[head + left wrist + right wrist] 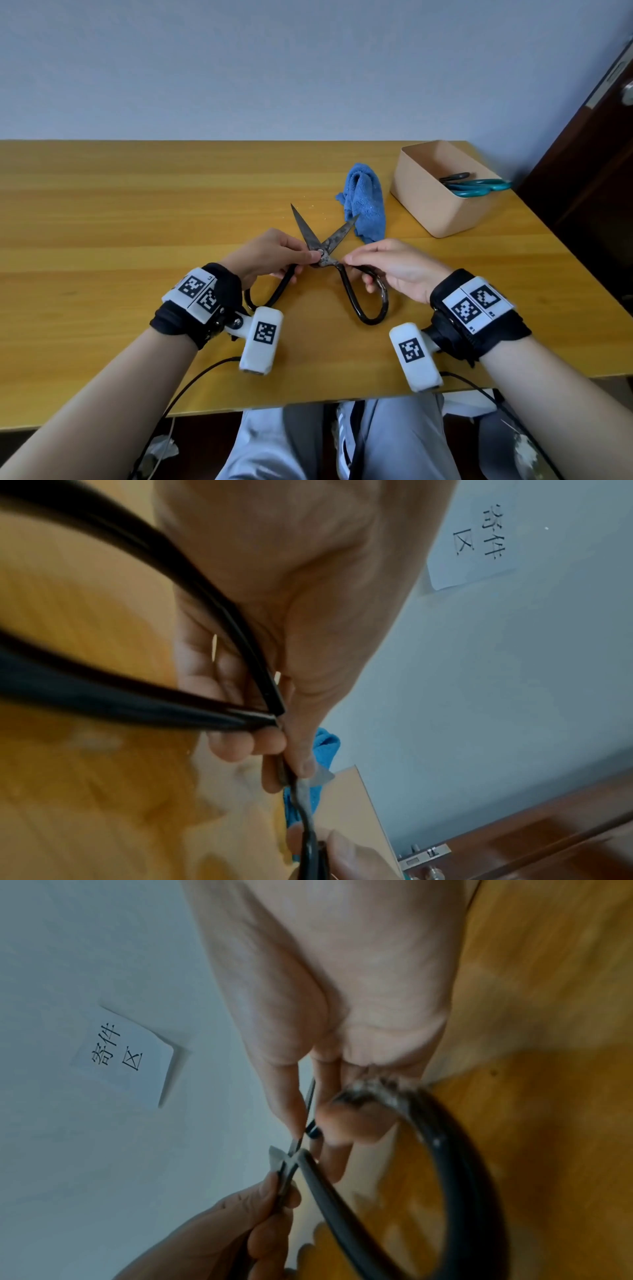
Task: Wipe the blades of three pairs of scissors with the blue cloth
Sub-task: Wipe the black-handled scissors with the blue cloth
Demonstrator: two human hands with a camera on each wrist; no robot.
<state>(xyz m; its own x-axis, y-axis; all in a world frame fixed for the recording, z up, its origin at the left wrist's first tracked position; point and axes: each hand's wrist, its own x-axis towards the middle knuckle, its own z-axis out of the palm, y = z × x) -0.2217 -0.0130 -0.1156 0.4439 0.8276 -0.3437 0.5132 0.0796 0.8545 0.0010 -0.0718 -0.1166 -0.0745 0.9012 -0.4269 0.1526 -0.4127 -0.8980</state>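
Both hands clamped on black iron scissors (320, 246) above worktop (102, 212) – left hand (270, 253) near pivot, right hand (394, 270) on handle loop, blades spread. Blue cloth (364, 202) just behind blade tip; tan box (424, 205) beside it holds teal-handled scissors (479, 187).

Our right hand (342, 993) pinches the black scissors (394, 1191) near the pivot (handle loop beside our palm); our left hand (219, 1231) grips just beyond our fingertips.

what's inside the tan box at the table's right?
Inside the tan rectangular box: teal-handled scissors and a dark-handled pair beside them. Their blades and the box floor are hidden by its near wall.
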